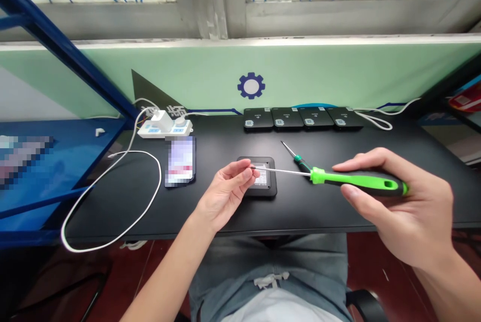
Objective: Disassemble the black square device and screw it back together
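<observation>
Head view: the right hand (402, 212) closes around a green-handled screwdriver (356, 180); the half-closed left hand (225, 194) seems to pinch its tip above a black device (263, 192), with four black units (302, 118) still lined up beyond both hands.

no clear wording anywhere: white characters on the dark triangle (150, 94) are cut off, a blue gear emblem (251, 85) marks the green wall panel (319, 76), and labels on the black devices (258, 118) look too small to read.
</observation>
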Tool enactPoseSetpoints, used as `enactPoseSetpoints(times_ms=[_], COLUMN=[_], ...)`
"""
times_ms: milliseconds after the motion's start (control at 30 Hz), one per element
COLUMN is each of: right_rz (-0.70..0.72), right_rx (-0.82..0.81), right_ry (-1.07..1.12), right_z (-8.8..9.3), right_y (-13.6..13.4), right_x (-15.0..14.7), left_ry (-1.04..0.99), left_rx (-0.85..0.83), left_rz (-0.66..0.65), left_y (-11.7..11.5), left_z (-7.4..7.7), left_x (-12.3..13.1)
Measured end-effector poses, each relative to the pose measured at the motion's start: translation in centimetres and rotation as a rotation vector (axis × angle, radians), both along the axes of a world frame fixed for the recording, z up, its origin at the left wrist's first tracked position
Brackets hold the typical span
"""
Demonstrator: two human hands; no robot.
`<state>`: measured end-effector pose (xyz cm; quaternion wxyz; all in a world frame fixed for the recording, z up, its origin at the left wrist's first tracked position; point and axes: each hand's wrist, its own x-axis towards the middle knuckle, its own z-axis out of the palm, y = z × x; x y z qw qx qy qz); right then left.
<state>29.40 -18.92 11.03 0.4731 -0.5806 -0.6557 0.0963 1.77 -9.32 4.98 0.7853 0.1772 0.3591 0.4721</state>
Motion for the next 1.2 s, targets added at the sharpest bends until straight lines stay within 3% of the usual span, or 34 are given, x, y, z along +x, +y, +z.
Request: enactPoseSetpoints(times_ms=[367, 600, 800, 1000, 1100, 1200], right_rz=[0.021, 0.012, 0.063, -0.028, -0.058, -0.092], right_rx=[0.019, -0.013, -0.113, -0.262, -0.263, -0.245], right_ry=[-0.046, 0.025, 0.207, 0.471, 0.413, 0.214], right_z=[0.0, 0.2, -0.1, 0.1, 0.9, 2.0], right_y=[-0.2, -0.1, 0.6, 0.9, 1.2, 2.1], right_x=[0.1, -0.3, 0.5, 0.2, 0.5, 1.2], left_ry=[0.016, 0.092, 0.182, 0.188, 0.213, 0.344], left_rx=[-0.004, 0.123, 0.27, 0.216, 0.17, 0.215], left_rz=[0.043, 0.04, -0.029, -0.164, -0.11, -0.111], left_y=[0.0, -0.5, -0.5, 0.3, 0.4, 0.4], left_z=[0.1, -0.3, 0.0, 0.2, -0.1, -0.3], left_x=[0.7, 0.8, 0.6, 0.0, -0.5, -0.9])
